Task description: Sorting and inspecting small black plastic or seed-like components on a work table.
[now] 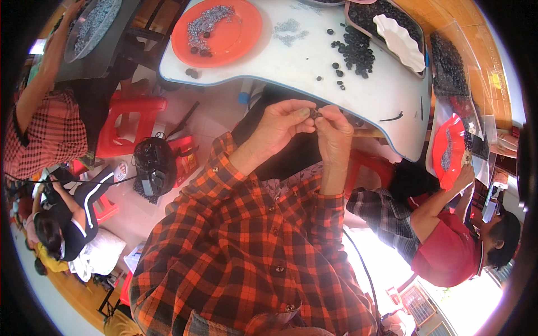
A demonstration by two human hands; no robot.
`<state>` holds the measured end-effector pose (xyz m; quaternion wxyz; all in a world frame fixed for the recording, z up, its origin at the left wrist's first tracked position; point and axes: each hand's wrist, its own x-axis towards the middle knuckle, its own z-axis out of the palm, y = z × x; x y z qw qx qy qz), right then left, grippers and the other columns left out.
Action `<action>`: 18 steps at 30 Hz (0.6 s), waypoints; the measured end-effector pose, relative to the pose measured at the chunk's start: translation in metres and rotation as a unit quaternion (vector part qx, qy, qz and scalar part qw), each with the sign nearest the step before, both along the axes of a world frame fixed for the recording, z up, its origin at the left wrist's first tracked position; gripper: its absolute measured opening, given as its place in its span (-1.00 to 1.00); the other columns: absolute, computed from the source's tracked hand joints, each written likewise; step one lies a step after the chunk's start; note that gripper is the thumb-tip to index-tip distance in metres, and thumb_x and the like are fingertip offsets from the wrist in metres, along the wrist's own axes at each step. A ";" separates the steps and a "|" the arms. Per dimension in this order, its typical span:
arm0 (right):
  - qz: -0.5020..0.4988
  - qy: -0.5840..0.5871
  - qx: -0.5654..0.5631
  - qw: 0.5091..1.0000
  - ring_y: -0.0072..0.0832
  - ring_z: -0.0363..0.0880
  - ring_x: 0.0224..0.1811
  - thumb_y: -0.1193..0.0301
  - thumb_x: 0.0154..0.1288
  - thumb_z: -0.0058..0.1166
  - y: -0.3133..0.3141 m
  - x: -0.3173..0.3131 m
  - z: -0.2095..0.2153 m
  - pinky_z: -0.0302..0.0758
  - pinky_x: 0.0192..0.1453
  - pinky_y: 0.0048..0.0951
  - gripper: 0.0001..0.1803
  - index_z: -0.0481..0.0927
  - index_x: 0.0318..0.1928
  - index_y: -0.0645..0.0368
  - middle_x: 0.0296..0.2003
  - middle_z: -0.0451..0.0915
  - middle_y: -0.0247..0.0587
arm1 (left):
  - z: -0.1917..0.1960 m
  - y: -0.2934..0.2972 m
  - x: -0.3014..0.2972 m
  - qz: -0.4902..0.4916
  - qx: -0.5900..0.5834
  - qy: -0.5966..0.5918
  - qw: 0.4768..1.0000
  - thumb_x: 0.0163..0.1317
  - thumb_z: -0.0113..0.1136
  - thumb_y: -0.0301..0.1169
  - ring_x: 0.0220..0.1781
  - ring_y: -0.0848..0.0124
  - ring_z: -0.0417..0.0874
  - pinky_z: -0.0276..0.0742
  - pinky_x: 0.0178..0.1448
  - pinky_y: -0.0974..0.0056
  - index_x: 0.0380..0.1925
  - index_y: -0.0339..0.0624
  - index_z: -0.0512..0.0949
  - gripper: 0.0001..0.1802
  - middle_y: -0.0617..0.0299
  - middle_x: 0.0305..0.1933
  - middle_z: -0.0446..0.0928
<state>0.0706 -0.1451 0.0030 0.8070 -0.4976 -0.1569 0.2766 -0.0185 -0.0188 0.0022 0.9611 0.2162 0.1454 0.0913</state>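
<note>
In front of the near edge of the white table, my two hands meet fingertip to fingertip. My left hand pinches a small dark round piece between thumb and forefinger. The fingers of my right hand close on the same piece from the other side. Whether it is one part or two pressed together is too small to tell. Many small black round rings or caps lie loose on the tabletop beyond my right hand. An orange-red plate at the far left holds small clear-bluish pieces and a few black ones.
A tray of black pieces with a white scalloped dish stands at the far right. Small clear pieces lie mid-table. A person in red works at right beside a red dish. Red stools stand at left.
</note>
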 end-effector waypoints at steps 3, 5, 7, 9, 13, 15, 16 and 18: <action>-0.003 -0.002 0.004 1.000 -0.59 0.47 -0.22 0.69 0.09 0.28 -0.001 -0.001 0.000 0.40 -0.09 -0.60 -0.79 0.68 -0.22 0.28 -0.29 0.51 -0.36 | 0.001 -0.002 0.000 -0.001 0.005 0.001 1.000 0.33 0.13 -0.51 -0.27 0.42 0.69 0.70 -0.11 0.37 -0.03 -0.34 0.57 -0.76 0.13 -0.28 0.63; -0.002 -0.002 0.005 1.000 -0.59 0.46 -0.22 0.69 0.09 0.27 0.000 -0.001 -0.002 0.40 -0.09 -0.60 -0.79 0.68 -0.22 0.28 -0.29 0.51 -0.36 | 0.000 -0.003 -0.001 0.006 0.016 0.016 1.000 0.32 0.14 -0.51 -0.28 0.43 0.69 0.69 -0.12 0.38 -0.03 -0.33 0.57 -0.76 0.14 -0.28 0.64; -0.003 -0.006 0.007 1.000 -0.59 0.46 -0.22 0.70 0.09 0.27 0.000 -0.001 -0.003 0.39 -0.09 -0.60 -0.79 0.68 -0.21 0.28 -0.30 0.51 -0.35 | -0.001 -0.003 -0.001 0.007 0.019 0.016 1.000 0.32 0.14 -0.51 -0.28 0.43 0.69 0.69 -0.12 0.38 -0.04 -0.32 0.58 -0.76 0.15 -0.29 0.64; -0.004 -0.006 0.004 1.000 -0.59 0.46 -0.22 0.70 0.09 0.27 -0.001 -0.001 -0.003 0.39 -0.09 -0.60 -0.78 0.68 -0.21 0.28 -0.30 0.51 -0.35 | -0.001 -0.004 -0.002 0.007 0.021 0.015 1.000 0.32 0.14 -0.51 -0.28 0.43 0.68 0.68 -0.12 0.38 -0.04 -0.31 0.58 -0.76 0.15 -0.29 0.64; -0.001 -0.001 0.002 1.000 -0.59 0.45 -0.22 0.71 0.09 0.26 -0.001 -0.001 -0.004 0.38 -0.08 -0.59 -0.78 0.68 -0.21 0.28 -0.30 0.51 -0.36 | 0.001 -0.005 -0.002 0.013 0.032 0.032 0.999 0.32 0.15 -0.50 -0.30 0.44 0.68 0.67 -0.13 0.39 -0.04 -0.31 0.60 -0.77 0.16 -0.30 0.64; -0.002 -0.001 0.003 1.000 -0.59 0.45 -0.22 0.70 0.09 0.26 -0.001 -0.001 -0.006 0.38 -0.08 -0.59 -0.78 0.68 -0.21 0.28 -0.30 0.51 -0.36 | 0.002 -0.006 -0.001 0.016 0.036 0.039 0.998 0.32 0.15 -0.50 -0.30 0.44 0.67 0.66 -0.14 0.38 -0.05 -0.31 0.60 -0.77 0.16 -0.30 0.64; -0.002 -0.001 0.003 1.000 -0.59 0.45 -0.22 0.70 0.09 0.26 0.000 0.000 -0.006 0.38 -0.08 -0.59 -0.78 0.68 -0.21 0.28 -0.30 0.50 -0.37 | 0.002 -0.006 -0.001 0.018 0.033 0.045 0.998 0.32 0.15 -0.50 -0.31 0.45 0.67 0.65 -0.13 0.38 -0.05 -0.31 0.60 -0.77 0.16 -0.30 0.64; -0.006 -0.018 -0.008 1.000 -0.59 0.45 -0.22 0.70 0.09 0.26 0.000 0.000 -0.005 0.38 -0.08 -0.59 -0.78 0.68 -0.21 0.28 -0.30 0.50 -0.37 | 0.003 -0.006 -0.001 0.020 0.031 0.051 0.998 0.32 0.15 -0.50 -0.31 0.45 0.66 0.65 -0.13 0.38 -0.05 -0.30 0.60 -0.77 0.17 -0.31 0.64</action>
